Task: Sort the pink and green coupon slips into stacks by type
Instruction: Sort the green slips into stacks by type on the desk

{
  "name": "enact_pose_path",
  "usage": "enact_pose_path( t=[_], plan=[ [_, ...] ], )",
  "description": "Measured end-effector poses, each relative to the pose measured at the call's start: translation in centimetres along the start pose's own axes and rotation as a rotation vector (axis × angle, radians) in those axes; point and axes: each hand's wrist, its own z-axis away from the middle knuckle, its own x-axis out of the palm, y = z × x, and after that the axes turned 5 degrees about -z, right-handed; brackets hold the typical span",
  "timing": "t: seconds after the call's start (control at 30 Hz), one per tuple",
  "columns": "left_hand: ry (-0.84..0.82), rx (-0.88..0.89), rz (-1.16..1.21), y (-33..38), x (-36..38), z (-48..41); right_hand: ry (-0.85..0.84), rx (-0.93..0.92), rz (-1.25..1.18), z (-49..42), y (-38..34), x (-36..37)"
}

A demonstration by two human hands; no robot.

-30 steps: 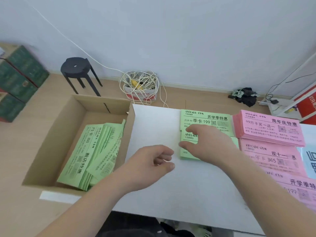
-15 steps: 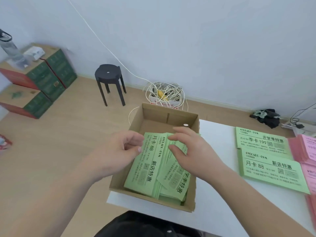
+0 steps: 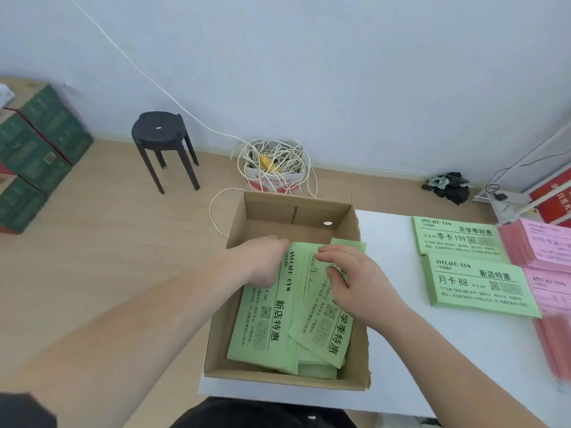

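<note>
Low centre, in the cardboard box (image 3: 268, 208), green slips (image 3: 262, 329) marked "AVOCADO·GYM" run top-to-bottom; right hand (image 3: 358, 282) fingers (image 3: 332, 250) pinch them, left hand (image 3: 262, 261) grip too blurred to tell.

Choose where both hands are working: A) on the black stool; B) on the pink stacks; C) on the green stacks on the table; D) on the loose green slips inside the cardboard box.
D: the left hand and right hand both touch the loose green slips lying in the cardboard box.
</note>
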Motion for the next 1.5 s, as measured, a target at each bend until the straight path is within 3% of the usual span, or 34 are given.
enact_pose_path(
  t=[0.2,0.37,0.67,0.8,0.87,0.93,1.0,1.1,1.3,1.5],
  plan=[
    [0.284,0.046,-0.035,-1.5,0.6,2.2,0.036,-0.081,0.074,0.3,0.4,0.9],
    [0.552,0.279,0.03,-4.0,2.1,7.6,0.059,-0.104,0.078,0.1,0.7,1.2],
    [0.472,0.279,0.037,-3.5,3.2,9.5,-0.009,-0.072,0.133,0.0,0.1,1.3],
    [0.493,0.233,0.156,-2.2,1.0,9.1,-0.164,0.008,0.113,0.1,-1.8,0.0],
    [0.538,0.227,0.217,-1.4,-1.1,9.2,-0.29,0.128,-0.103,0.3,-3.3,-0.7],
    [0.587,0.194,0.319,-0.6,-3.5,9.7,-0.344,0.251,-0.489,0.6,-4.7,-1.4],
    [0.622,0.134,0.46,0.0,-5.9,10.3,-0.257,0.339,-0.729,0.9,-5.7,-2.2],
    [0.654,0.088,0.633,0.9,-8.7,11.2,-0.113,0.42,-0.893,1.2,-6.6,-4.6],
    [0.806,0.052,0.794,4.8,-13.5,13.0,-0.141,0.297,-0.757,2.2,-5.4,-12.0],
    [0.782,0.004,0.814,12.0,-12.8,10.1,0.06,0.359,-0.726,5.0,-0.6,-15.8]
  ],
)
